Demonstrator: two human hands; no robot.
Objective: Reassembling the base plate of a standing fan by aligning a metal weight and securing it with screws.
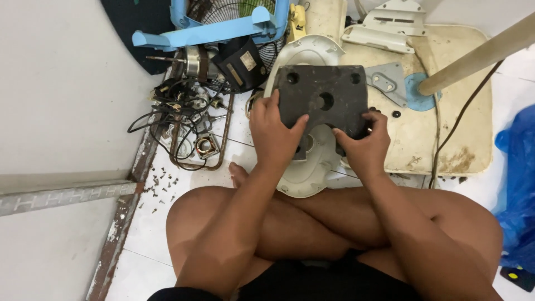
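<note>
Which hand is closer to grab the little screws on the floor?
Left hand, probably: the small screws lie on the white tiles on its side. The right hand grips the dark grey square plate's far edge.

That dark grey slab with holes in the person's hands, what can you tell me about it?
The dark grey squarish slab looks heavy and rough, like cast metal or concrete, with rounded corners. It has one large hole in the middle and smaller holes near its far corners. Both hands grip its near edge: the left hand and the right hand. It is held above a white round plastic base cover on the floor.
</note>
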